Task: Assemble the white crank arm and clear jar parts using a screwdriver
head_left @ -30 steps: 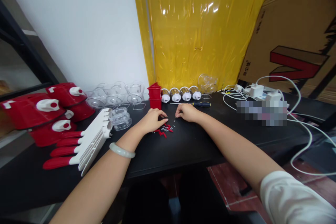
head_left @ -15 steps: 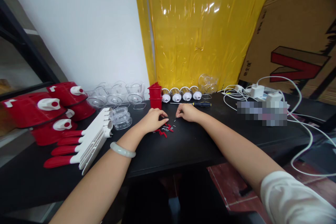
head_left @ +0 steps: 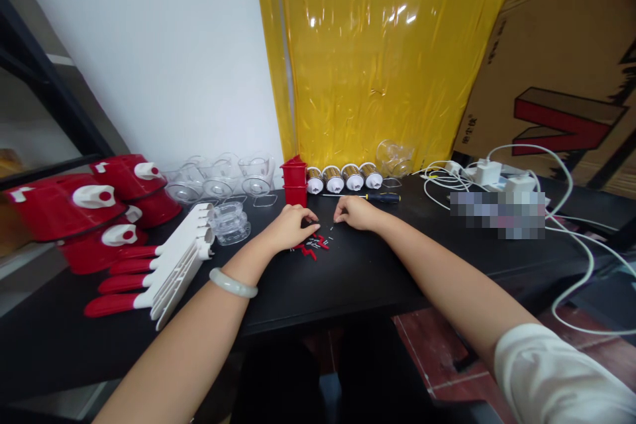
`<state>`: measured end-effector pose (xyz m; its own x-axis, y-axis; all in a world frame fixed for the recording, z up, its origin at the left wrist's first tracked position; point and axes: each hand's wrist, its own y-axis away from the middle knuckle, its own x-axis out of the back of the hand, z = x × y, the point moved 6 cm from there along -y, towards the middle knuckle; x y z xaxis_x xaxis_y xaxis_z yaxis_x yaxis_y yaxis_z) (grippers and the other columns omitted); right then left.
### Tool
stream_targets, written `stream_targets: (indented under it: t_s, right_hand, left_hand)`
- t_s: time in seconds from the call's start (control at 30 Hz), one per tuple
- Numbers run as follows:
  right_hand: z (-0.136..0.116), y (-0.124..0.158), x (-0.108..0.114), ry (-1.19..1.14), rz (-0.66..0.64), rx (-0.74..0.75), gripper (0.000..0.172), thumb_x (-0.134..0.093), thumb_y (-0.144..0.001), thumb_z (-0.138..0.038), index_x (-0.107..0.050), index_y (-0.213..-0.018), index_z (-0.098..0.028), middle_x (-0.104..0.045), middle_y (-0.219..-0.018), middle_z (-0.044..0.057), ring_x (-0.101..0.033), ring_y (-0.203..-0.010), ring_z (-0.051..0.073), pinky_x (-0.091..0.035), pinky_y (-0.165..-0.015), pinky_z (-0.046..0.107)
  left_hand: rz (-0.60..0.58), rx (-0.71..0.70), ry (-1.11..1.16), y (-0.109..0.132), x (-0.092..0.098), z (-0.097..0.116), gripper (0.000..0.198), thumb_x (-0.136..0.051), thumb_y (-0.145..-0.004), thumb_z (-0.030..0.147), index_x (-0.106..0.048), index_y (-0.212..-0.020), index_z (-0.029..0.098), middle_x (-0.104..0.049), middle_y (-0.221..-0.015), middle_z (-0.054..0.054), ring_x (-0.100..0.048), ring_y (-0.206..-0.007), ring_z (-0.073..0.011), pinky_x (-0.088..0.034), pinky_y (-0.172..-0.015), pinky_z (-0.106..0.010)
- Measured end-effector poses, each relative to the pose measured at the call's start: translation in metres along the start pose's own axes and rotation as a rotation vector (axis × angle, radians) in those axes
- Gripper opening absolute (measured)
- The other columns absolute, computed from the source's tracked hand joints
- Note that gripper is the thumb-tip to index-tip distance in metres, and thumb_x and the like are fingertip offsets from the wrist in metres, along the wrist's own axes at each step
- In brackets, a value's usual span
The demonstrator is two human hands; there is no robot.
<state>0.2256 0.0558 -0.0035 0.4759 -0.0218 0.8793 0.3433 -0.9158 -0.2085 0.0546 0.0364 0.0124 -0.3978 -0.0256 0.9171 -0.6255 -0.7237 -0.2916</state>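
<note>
My left hand [head_left: 292, 226] hovers low over the black table, its thumb and curved fingertips a little apart with nothing visible between them. Just beneath and beside it lie small red plastic pieces [head_left: 309, 253] and several small metal screws or pins [head_left: 313, 243] in a loose heap. Facing it across a short gap, my right hand [head_left: 358, 213] has thumb and fingers pressed together in a pinch; whatever is in it is too small to make out. Behind the right hand a screwdriver [head_left: 382, 198] with a black and yellow handle lies on its side.
Red housings [head_left: 69, 205], white paddles with red handles [head_left: 173, 258] and clear plastic rings [head_left: 231, 222] occupy the left. Clear cups [head_left: 256, 175], red hoppers [head_left: 295, 179] and several cylindrical parts [head_left: 332, 179] line the back. White cables and chargers [head_left: 487, 172] lie right.
</note>
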Motion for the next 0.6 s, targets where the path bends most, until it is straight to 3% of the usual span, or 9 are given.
stream_targets:
  t_s: [0.6]
  right_hand:
    - [-0.0012, -0.0004, 0.0005, -0.022, 0.023, 0.005, 0.006, -0.074, -0.076, -0.013, -0.076, -0.076, -0.019, -0.073, -0.091, 0.004, -0.066, -0.083, 0.014, -0.048, -0.078, 0.023]
  left_hand:
    - [0.017, 0.002, 0.016, -0.0003, 0.0000, -0.0027, 0.028, -0.060, -0.086, 0.041, -0.072, -0.100, 0.020, -0.072, -0.096, -0.007, -0.062, -0.098, -0.0247, -0.044, -0.096, -0.041]
